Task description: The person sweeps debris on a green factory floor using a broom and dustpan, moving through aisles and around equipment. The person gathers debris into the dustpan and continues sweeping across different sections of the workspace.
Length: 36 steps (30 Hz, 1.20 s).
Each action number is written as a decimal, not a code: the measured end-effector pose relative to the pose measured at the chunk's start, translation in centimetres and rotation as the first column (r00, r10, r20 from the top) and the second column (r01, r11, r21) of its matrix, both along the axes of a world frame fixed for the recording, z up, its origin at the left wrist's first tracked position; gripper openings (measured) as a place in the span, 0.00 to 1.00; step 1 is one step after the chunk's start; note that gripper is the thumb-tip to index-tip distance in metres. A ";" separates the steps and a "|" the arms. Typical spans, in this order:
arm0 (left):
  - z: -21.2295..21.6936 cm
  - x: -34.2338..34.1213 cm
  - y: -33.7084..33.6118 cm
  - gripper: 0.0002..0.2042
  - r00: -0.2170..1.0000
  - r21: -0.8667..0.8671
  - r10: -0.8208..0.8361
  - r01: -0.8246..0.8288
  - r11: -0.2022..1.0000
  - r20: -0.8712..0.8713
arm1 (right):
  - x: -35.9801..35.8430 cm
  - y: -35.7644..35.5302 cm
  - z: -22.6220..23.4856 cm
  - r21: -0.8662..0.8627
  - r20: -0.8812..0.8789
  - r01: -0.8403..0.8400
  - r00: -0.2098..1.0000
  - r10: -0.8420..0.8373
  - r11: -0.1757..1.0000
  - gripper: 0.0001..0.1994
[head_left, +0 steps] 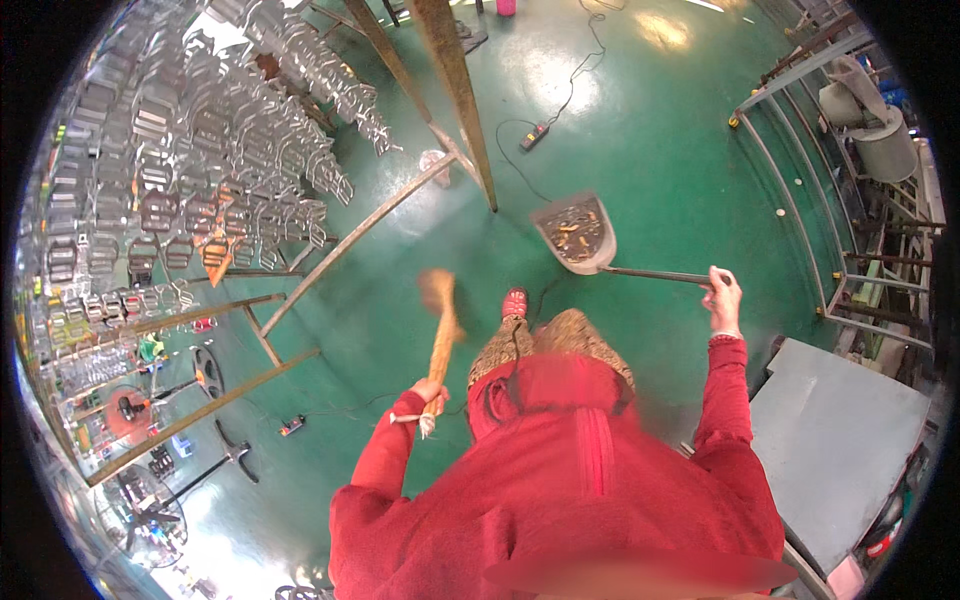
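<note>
My left hand (428,393) is closed round the lower part of a straw-coloured hand broom (441,345). The broom's head is smeared by motion and points away from me over the green floor. Out to the right, my right hand (722,294) grips the end of a long dark handle. That handle belongs to a light grey dustpan (581,262), which sits ahead of me with its mouth facing away. Dark debris and several orange-brown scraps (578,231) lie in the pan.
Metal-framed racks hung with many shiny wire-like parts (160,190) fill the left. A wooden-looking frame (350,240) stands near the broom. A power strip (535,137) with a cable lies beyond the dustpan. A metal rack (800,190) and a grey tabletop (838,440) stand at right. Fans (140,500) stand lower left.
</note>
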State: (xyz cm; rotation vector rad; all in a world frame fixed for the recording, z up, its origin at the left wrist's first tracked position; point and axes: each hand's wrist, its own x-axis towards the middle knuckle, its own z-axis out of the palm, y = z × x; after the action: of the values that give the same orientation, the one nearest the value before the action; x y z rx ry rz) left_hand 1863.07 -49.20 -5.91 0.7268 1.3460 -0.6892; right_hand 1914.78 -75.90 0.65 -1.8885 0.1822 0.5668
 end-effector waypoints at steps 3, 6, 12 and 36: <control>-0.2 6.0 1.9 0.06 0.975 0.023 -0.049 0.045 0.999 0.216 | 1.8 -2.7 0.0 0.054 0.021 0.107 0.994 -0.108 0.993 0.10; 0.2 14.6 3.2 0.05 0.955 -0.044 -0.003 0.016 0.999 0.298 | 4.0 -4.7 0.0 0.047 0.040 0.219 0.974 -0.221 0.975 0.12; 3.3 26.7 1.6 0.11 0.745 -0.618 0.666 -0.540 0.572 -0.034 | 10.1 -10.1 -1.6 0.015 0.075 0.395 0.915 -0.395 0.918 0.11; -4.4 67.5 -9.7 0.05 0.772 -0.546 0.583 -0.382 0.746 0.255 | 24.6 -25.8 -2.3 -0.052 0.021 0.702 0.712 -0.702 0.710 0.11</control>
State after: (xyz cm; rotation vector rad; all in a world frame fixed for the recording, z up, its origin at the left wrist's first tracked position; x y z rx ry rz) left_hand 1930.54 -58.88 -10.28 0.0826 0.8630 -0.3654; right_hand 1939.33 -101.72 -1.60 -1.6936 0.8914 0.0256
